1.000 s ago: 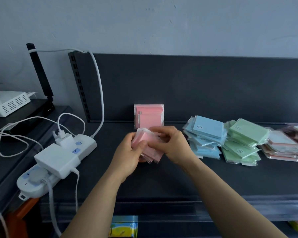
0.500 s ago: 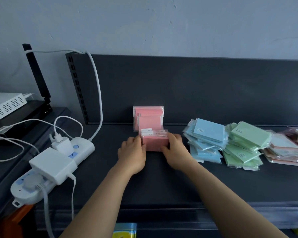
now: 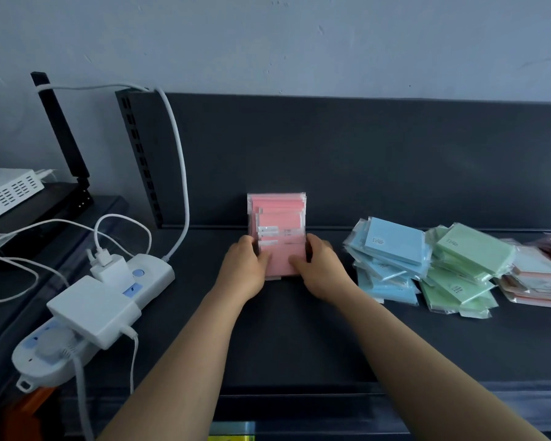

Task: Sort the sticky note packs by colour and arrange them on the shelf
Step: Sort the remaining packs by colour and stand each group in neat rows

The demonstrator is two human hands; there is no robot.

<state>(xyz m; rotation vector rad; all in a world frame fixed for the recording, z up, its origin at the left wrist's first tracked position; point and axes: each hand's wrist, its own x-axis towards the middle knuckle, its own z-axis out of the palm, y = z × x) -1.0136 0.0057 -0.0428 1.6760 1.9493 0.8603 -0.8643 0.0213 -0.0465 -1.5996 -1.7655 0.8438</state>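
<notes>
A row of pink sticky note packs [image 3: 277,218] stands upright on the dark shelf [image 3: 299,338], leaning toward its back panel. My left hand [image 3: 245,268] grips the left side of the front packs. My right hand [image 3: 318,268] grips their right side, thumb on the front face. To the right lie loose piles: blue packs [image 3: 392,259], green packs [image 3: 465,268], and pale pink and cream packs [image 3: 538,278] at the frame's right edge.
A white power strip [image 3: 109,300] with plugged adapters and white cables lies on the shelf's left part. A white vented box [image 3: 7,192] and a black antenna [image 3: 61,132] sit further left. The shelf's front lip [image 3: 299,405] runs below my forearms.
Both hands carried a bundle of pink packs from mid-air down to the shelf, then pushed it back against the pink packs standing at the rear.
</notes>
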